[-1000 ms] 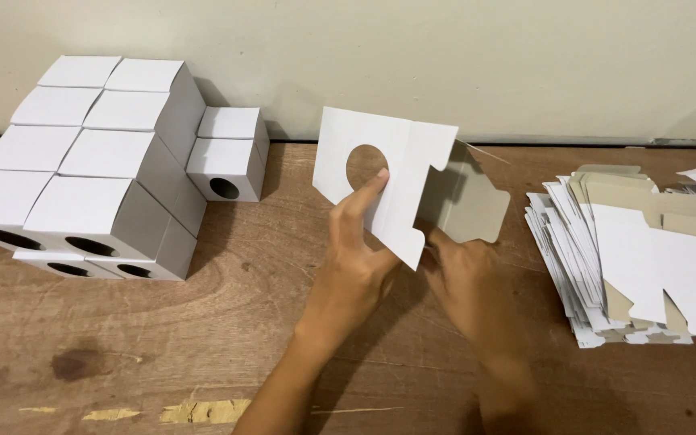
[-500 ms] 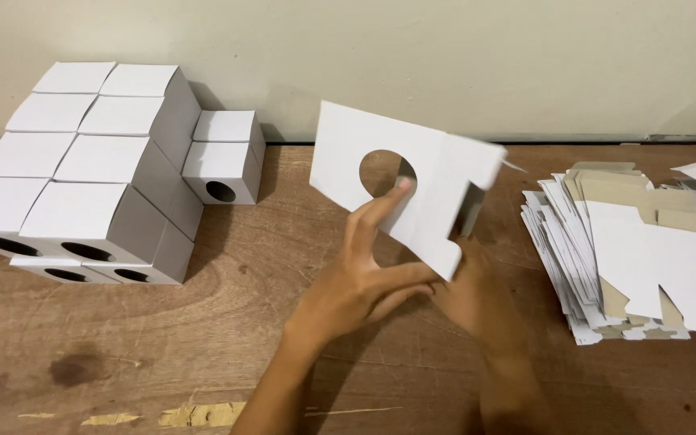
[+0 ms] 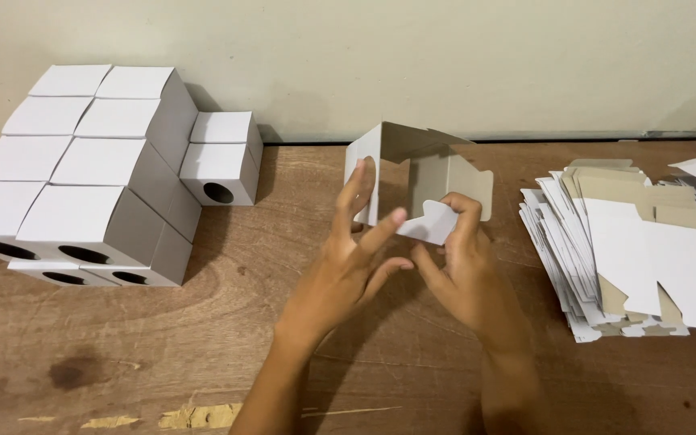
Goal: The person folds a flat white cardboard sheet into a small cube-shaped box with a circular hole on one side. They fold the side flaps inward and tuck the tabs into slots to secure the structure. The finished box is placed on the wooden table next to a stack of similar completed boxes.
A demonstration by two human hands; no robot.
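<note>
Half-opened white carton (image 3: 412,173) held upright over counter (image 3: 283,266): left hand (image 3: 348,270) fingers steadying holed panel, right hand (image 3: 465,274) fingers pinching bottom flap (image 3: 432,221), for folding.

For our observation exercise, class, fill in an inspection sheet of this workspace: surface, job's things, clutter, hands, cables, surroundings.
Surface: scuffed brown wooden table.
Job's things: half-folded white cardboard box with a round hole; pile of flat white cardboard blanks at right; stack of finished white cardboard boxes at left.
Clutter: pale scraps at the near edge.
Hands: left hand steadies the holed panel; right hand presses a flap.
Cables: nothing seen.
Surroundings: plain cream wall.
</note>
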